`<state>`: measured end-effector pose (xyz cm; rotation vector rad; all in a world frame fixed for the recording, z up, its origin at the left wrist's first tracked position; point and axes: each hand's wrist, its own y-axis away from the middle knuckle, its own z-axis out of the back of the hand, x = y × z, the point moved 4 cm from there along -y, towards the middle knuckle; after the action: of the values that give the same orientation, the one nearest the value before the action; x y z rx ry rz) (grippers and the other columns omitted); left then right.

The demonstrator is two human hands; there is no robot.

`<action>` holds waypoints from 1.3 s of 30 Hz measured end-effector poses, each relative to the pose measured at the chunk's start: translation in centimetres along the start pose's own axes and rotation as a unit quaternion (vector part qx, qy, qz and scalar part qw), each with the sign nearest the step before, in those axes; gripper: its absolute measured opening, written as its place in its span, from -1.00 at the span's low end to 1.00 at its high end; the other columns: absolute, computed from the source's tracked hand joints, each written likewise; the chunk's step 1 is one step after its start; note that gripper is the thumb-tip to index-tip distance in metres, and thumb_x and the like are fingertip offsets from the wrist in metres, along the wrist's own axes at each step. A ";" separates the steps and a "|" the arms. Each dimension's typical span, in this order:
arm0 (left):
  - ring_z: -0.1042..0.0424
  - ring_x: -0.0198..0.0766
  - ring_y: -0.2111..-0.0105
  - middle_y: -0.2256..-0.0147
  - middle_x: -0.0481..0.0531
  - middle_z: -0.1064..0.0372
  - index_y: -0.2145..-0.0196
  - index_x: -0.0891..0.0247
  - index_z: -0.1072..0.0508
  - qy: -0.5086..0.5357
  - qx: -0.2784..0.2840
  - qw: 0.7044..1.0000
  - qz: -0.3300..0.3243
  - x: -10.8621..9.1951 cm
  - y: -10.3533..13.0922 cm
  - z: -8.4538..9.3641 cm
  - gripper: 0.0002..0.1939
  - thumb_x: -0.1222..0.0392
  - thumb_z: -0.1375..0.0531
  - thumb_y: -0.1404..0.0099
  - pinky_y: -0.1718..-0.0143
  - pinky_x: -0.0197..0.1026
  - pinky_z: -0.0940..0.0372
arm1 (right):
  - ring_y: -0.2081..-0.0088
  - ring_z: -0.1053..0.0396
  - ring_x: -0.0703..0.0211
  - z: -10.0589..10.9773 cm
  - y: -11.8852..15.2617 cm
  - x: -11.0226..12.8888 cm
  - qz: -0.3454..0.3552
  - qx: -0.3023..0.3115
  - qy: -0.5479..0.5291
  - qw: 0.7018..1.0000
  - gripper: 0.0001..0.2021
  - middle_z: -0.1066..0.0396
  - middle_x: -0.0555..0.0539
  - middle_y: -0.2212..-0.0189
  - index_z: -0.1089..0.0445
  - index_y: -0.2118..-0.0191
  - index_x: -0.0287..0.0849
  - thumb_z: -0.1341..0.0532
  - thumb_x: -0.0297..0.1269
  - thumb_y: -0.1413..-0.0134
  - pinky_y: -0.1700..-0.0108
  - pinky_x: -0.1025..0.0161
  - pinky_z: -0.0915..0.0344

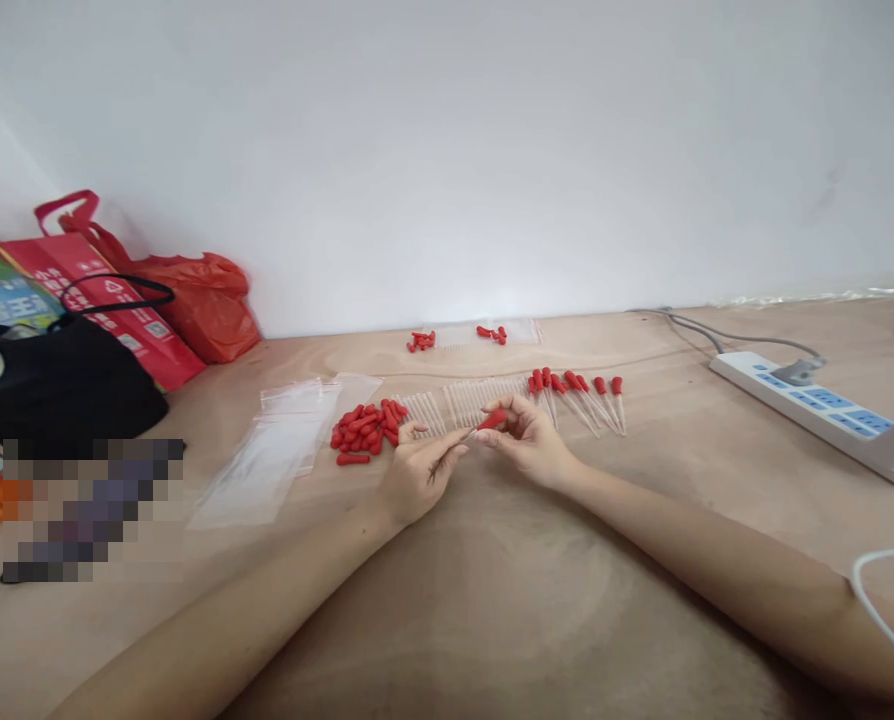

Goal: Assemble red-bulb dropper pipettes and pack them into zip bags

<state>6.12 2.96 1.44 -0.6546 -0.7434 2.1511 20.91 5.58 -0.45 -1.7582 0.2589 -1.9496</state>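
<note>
My left hand (419, 482) is closed on a thin clear dropper tube (471, 437), mostly hidden by the fingers. Between the thumb and fingers of my right hand (531, 446) is a red rubber bulb (493, 419), its open end against the tube's tip. How far the tube sits inside the bulb I cannot tell. A heap of loose red bulbs (360, 424) lies just left of my hands. Behind them, bare clear tubes (484, 398) lie side by side in rows. To the right rest several droppers (597, 390) with red bulbs on their tubes.
Clear plastic bags (271, 455) lie flat on the wooden table at left. Near the wall are bagged droppers (458, 335). A white power strip (822, 410) with a plug and cord stands at right. Red shopping bags (192, 300) and a black bag (64, 385) crowd the left edge.
</note>
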 end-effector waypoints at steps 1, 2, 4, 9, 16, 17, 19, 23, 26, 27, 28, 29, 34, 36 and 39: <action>-0.41 -0.36 0.52 0.48 -0.07 -0.48 0.14 0.23 -0.32 0.011 0.003 1.000 0.007 0.1 0.0 -0.1 -0.79 0.25 -0.02 -0.27 0.11 -0.12 -0.02 | 0.46 -0.30 0.29 -0.1 -0.1 -0.1 -0.015 -0.011 -0.033 0.999 -0.71 -0.33 0.01 0.49 -0.24 0.31 -0.15 -0.22 -0.09 0.13 0.40 0.30 -0.26; -0.43 -0.34 0.47 0.44 -0.06 -0.49 0.10 0.23 -0.28 0.020 0.008 1.000 0.012 0.1 0.1 -0.1 -0.77 0.23 -0.03 -0.27 0.08 -0.11 0.00 | 0.44 -0.30 0.29 -0.1 -0.3 -0.1 -0.023 -0.016 -0.057 0.998 -0.71 -0.33 0.01 0.48 -0.24 0.33 -0.15 -0.24 -0.09 0.15 0.38 0.30 -0.27; -0.43 -0.28 0.32 0.33 -0.01 -0.48 0.03 0.23 -0.20 0.032 0.022 0.999 0.025 0.3 0.1 -0.1 -0.67 0.17 -0.06 -0.24 0.02 -0.08 0.05 | 0.40 -0.31 0.28 0.6 -1.0 0.2 -0.033 -0.030 -0.076 0.996 -0.70 -0.33 0.00 0.46 -0.27 0.32 -0.15 -0.24 -0.09 0.17 0.33 0.27 -0.28; -0.36 -0.18 0.17 0.20 0.09 -0.41 0.02 0.27 -0.15 0.008 0.067 0.995 0.078 0.6 0.0 -0.2 -0.59 0.13 -0.09 -0.19 0.02 -0.01 0.08 | 0.46 -0.29 0.29 7.7 -3.5 0.7 -0.089 -0.130 0.062 0.985 -0.57 -0.33 -0.01 0.45 -0.21 0.01 -0.16 -0.08 -0.10 0.01 0.38 0.27 -0.26; -0.35 -0.20 0.19 0.23 0.04 -0.40 0.12 0.23 -0.23 -0.021 0.104 0.993 0.056 0.3 -0.1 -0.6 -0.72 0.15 -0.07 -0.21 0.04 -0.01 0.10 | 0.45 -0.32 0.15 16.6 -3.3 -2.1 -0.206 -0.184 0.457 0.845 -0.66 -0.36 -0.09 0.55 -0.33 0.21 -0.28 -0.10 -0.14 0.06 0.40 0.26 -0.19; -0.35 -0.20 0.20 0.23 0.04 -0.40 0.12 0.23 -0.24 -0.023 0.103 0.993 0.057 0.4 -0.1 -0.6 -0.72 0.15 -0.07 -0.21 0.04 -0.02 0.10 | 0.43 -0.33 0.14 16.8 -3.1 -2.7 -0.218 -0.171 0.482 0.831 -0.69 -0.38 -0.10 0.54 -0.34 0.25 -0.27 -0.10 -0.15 0.07 0.39 0.26 -0.19; -0.35 -0.20 0.20 0.24 0.04 -0.40 0.13 0.24 -0.24 -0.025 0.103 0.993 0.057 0.4 0.0 -0.6 -0.74 0.15 -0.07 -0.21 0.05 -0.02 0.09 | 0.39 -0.34 0.11 16.9 -2.8 -3.9 -0.234 -0.150 0.516 0.810 -0.70 -0.40 -0.14 0.48 -0.34 0.27 -0.26 -0.12 -0.15 0.09 0.39 0.27 -0.18; -0.35 -0.21 0.21 0.23 0.04 -0.40 0.18 0.24 -0.27 -0.024 0.105 0.993 0.051 0.3 -0.1 -0.6 -0.79 0.16 -0.06 -0.21 0.06 -0.02 0.09 | 0.33 -0.34 0.05 16.8 -2.6 -4.8 -0.242 -0.128 0.553 0.787 -0.64 -0.41 -0.20 0.39 -0.32 0.20 -0.29 -0.12 -0.14 0.10 0.40 0.26 -0.17; -0.35 -0.21 0.22 0.24 0.04 -0.41 0.21 0.24 -0.29 -0.027 0.106 0.993 0.051 0.3 -0.1 -0.6 -0.82 0.17 -0.06 -0.21 0.06 -0.02 0.08 | 0.34 -0.34 0.06 16.7 -2.7 -4.4 -0.225 -0.130 0.565 0.783 -0.66 -0.40 -0.17 0.41 -0.33 0.22 -0.28 -0.10 -0.14 0.09 0.40 0.27 -0.16; -0.35 -0.21 0.22 0.24 0.03 -0.41 0.23 0.23 -0.30 -0.028 0.107 0.993 0.051 0.3 -0.1 -0.6 -0.83 0.17 -0.06 -0.21 0.07 -0.02 0.08 | 0.36 -0.33 0.08 16.6 -2.9 -4.1 -0.213 -0.129 0.565 0.787 -0.67 -0.40 -0.15 0.43 -0.35 0.24 -0.26 -0.10 -0.14 0.08 0.41 0.27 -0.16; -0.35 -0.22 0.23 0.25 0.03 -0.41 0.25 0.23 -0.31 -0.028 0.108 0.992 0.050 0.2 -0.2 -0.6 -0.84 0.17 -0.06 -0.21 0.07 -0.02 0.08 | 0.39 -0.33 0.11 16.4 -3.0 -3.8 -0.195 -0.122 0.562 0.794 -0.70 -0.39 -0.12 0.46 -0.36 0.27 -0.24 -0.10 -0.15 0.08 0.42 0.28 -0.15; -0.35 -0.22 0.24 0.26 0.02 -0.41 0.27 0.23 -0.32 -0.028 0.109 0.992 0.050 0.2 -0.2 -0.6 -0.86 0.18 -0.06 -0.21 0.07 -0.02 0.08 | 0.42 -0.32 0.14 16.1 -3.2 -3.6 -0.174 -0.107 0.558 0.805 -0.73 -0.38 -0.09 0.48 -0.37 0.30 -0.23 -0.10 -0.16 0.08 0.42 0.29 -0.15; -0.34 -0.25 0.26 0.28 -0.02 -0.40 0.33 0.22 -0.34 -0.029 0.104 0.993 0.043 0.1 -0.2 -0.5 -0.91 0.21 -0.08 -0.20 0.08 -0.03 0.09 | 0.44 -0.29 0.22 14.5 -3.7 -3.2 -0.081 0.006 0.544 0.835 -0.81 -0.34 -0.05 0.50 -0.42 0.35 -0.18 -0.11 -0.28 0.09 0.35 0.32 -0.16; -0.34 -0.26 0.26 0.29 -0.03 -0.40 0.34 0.22 -0.35 -0.033 0.106 0.993 0.040 0.1 -0.2 -0.5 -0.91 0.21 -0.08 -0.20 0.08 -0.03 0.09 | 0.42 -0.29 0.20 14.2 -3.7 -3.5 -0.071 0.029 0.556 0.828 -0.79 -0.34 -0.07 0.48 -0.44 0.32 -0.18 -0.10 -0.30 0.09 0.32 0.31 -0.16; -0.35 -0.26 0.27 0.29 -0.02 -0.40 0.36 0.22 -0.36 -0.041 0.107 0.993 0.041 0.1 -0.2 -0.6 -0.90 0.20 -0.07 -0.20 0.09 -0.03 0.08 | 0.36 -0.29 0.16 13.9 -3.7 -4.0 -0.062 0.061 0.580 0.810 -0.78 -0.34 -0.10 0.45 -0.45 0.31 -0.18 -0.10 -0.34 0.09 0.28 0.30 -0.16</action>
<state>6.53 3.32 1.18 -0.4935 -0.5256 2.3041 33.72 13.22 -0.20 -0.2844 0.3975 -2.8142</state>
